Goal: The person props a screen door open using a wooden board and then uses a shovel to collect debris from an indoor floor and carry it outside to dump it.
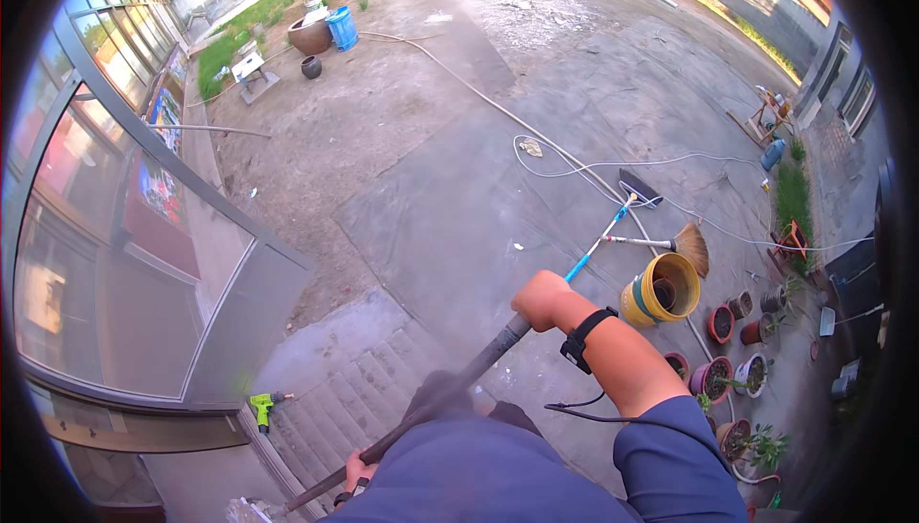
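A long dark pole (442, 399) slants across the front of my body, from the lower left up to the middle. My right hand (542, 301) is closed round its upper end, with the arm stretched forward. Lower down, by my waist, my left hand (358, 471) grips the same pole, partly hidden by my shirt. Just beyond my right fist runs the blue handle of a broom (580, 266) with a dark head (639, 188). Whether it joins the pole I cannot tell. A straw broom (691, 249) lies to its right, near a yellow bucket (661, 290).
Steps (349, 408) descend before me, with a green cordless drill (262, 410) beside a glass door (124, 236). Several potted plants (713, 379) line the right. A hose (469, 83) crosses the yard. Farther off stand a blue barrel (342, 28) and a large brown pot (310, 37).
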Demonstrator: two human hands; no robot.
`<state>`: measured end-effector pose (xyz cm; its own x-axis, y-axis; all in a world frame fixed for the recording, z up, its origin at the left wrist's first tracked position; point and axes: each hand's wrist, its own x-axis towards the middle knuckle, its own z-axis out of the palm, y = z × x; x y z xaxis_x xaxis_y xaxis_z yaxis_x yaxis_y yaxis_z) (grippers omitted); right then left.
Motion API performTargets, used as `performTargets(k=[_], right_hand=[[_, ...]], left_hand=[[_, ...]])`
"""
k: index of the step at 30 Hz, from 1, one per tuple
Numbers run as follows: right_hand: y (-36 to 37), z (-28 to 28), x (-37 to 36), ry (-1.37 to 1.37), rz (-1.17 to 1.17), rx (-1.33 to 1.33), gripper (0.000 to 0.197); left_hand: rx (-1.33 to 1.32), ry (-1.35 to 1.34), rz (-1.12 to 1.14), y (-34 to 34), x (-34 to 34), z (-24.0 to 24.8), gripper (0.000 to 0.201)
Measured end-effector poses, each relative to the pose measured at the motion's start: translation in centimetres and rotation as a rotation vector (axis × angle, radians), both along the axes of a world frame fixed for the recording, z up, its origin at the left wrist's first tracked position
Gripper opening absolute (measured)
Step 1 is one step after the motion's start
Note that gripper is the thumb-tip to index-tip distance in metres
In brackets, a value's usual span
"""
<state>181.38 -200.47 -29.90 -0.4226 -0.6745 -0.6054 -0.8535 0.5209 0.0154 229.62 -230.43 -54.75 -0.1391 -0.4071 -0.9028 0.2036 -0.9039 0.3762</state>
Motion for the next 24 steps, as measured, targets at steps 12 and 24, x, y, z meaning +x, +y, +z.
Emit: performTargets(k=[12, 24], right_hand=[[-7.4, -4.8, -24.7, 0.017, 0.167, 0.011, 0.018], [-13.6, -5.8, -50.2, 0.039, 0.337, -0.038, 0.015]], left_hand=[[-0.053, -0.059, 0.002, 0.2, -20.5, -7.9, 0.025], [-0.118, -0.220, -0.045, 0.2, -42.8, -6.7, 0.028]])
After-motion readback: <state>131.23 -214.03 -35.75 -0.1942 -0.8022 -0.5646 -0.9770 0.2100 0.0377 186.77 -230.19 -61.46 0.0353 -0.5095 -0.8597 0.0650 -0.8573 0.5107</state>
